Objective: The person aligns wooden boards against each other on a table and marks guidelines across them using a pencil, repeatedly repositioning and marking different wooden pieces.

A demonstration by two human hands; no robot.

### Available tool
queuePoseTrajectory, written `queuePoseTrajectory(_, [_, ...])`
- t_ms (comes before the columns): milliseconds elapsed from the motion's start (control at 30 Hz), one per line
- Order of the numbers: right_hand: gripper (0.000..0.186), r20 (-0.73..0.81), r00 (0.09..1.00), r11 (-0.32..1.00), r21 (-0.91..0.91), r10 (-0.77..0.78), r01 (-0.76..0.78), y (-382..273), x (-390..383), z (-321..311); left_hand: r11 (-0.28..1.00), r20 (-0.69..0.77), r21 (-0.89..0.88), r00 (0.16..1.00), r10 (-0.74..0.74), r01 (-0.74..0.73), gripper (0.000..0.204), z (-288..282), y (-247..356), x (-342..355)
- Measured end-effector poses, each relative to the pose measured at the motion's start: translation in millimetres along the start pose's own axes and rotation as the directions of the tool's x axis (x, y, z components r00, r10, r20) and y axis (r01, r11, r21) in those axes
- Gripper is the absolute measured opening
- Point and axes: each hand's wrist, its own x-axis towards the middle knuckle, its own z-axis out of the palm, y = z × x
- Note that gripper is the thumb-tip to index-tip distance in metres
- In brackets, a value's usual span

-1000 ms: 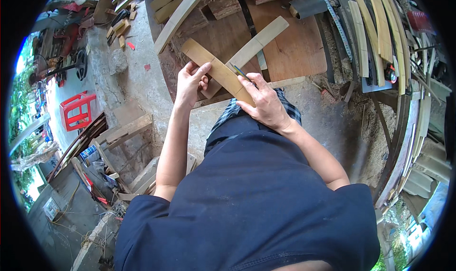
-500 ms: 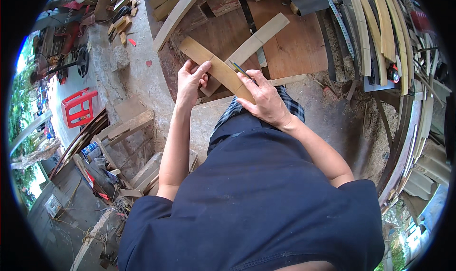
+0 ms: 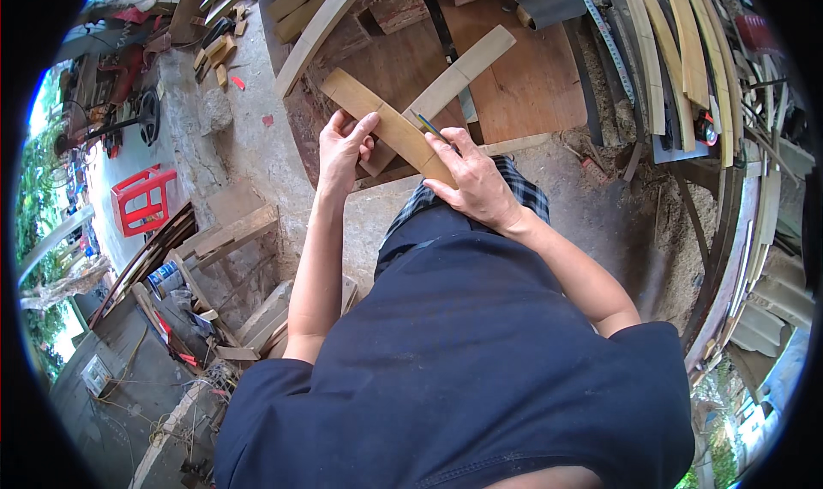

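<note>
A tan, slightly curved wooden board (image 3: 386, 116) with thin cross lines slants between my hands. My left hand (image 3: 347, 146) grips its left edge, thumb on top and fingers curled. My right hand (image 3: 471, 180) holds its lower right end and also a slim yellow and dark pencil (image 3: 425, 122), which points up-left along the board's edge. A paler wooden slat (image 3: 467, 69) lies crosswise beneath the board on a brown wooden bench top (image 3: 531, 86). My fingertips under the board are partly hidden.
Wooden slats (image 3: 686, 52) are stacked at the right beside a strip with markings like a measuring tape (image 3: 604, 43). A red plastic stool (image 3: 141, 202) stands at the left. Scrap boards (image 3: 231, 236) lie at lower left, small blocks (image 3: 221, 50) on the concrete floor (image 3: 257, 146) at upper left.
The board and both hands shift slightly up and left in the view over the last second. My grip on board and pencil stays the same.
</note>
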Motion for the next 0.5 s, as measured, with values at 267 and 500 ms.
queuePoseTrajectory(267, [0.068,-0.062,0.998,0.999,0.038,-0.013,0.015,-2,5,-19,1.000,0.005,0.025,1.000,0.010,-0.010,0.037,1,1,0])
queuePoseTrajectory(500, [0.035,-0.218,0.936,0.879,0.451,0.277,-0.155,-3,18,-32,1.000,0.001,0.016,1.000,0.008,-0.008,0.036,1,0,1])
